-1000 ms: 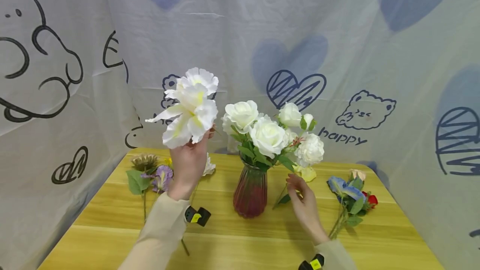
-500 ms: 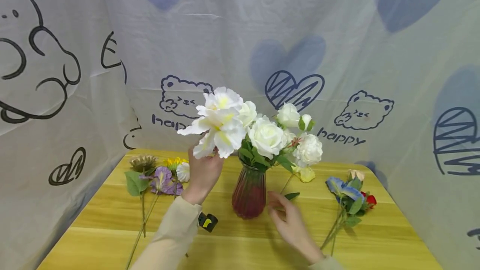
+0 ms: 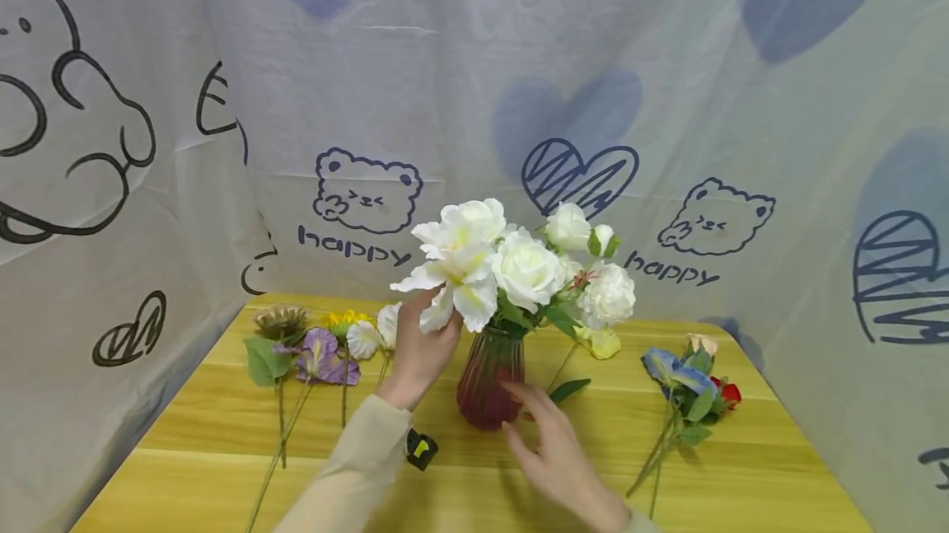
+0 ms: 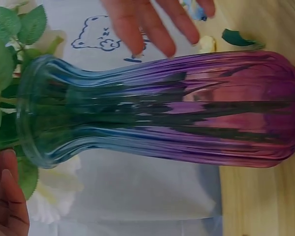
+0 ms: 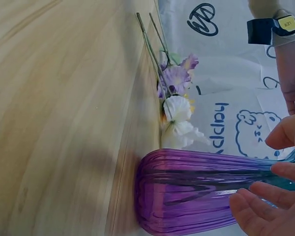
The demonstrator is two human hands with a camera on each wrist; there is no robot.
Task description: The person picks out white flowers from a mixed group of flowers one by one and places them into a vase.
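Observation:
My left hand (image 3: 426, 348) pinches the stem of a white iris (image 3: 463, 265) with yellow streaks, just below its bloom. In the left wrist view, the thumb and fingertips (image 4: 10, 194) meet beside the rim of the ribbed glass vase (image 4: 177, 108), near green leaves. That vase stands upright and holds white roses (image 3: 528, 269) and a ruffled white flower (image 3: 606, 294); dark stems show through its glass. My right hand (image 3: 552, 451) has spread, relaxed fingers close to the vase's right side. Whether they touch the glass I cannot tell. The lower end of the iris stem is hidden.
On the wooden table (image 3: 445, 496), purple flowers (image 3: 322, 356), a sunflower (image 3: 344, 320) and white blooms (image 3: 363, 339) lie at left. A blue flower (image 3: 675, 372) and a red rose (image 3: 730, 395) lie at right. Behind the vase is a yellow flower (image 3: 600, 342). Printed cloth encloses the table.
My left hand has carried the white iris right and down, against the bouquet at the vase's mouth. My right hand has moved left from the yellow flower to the vase.

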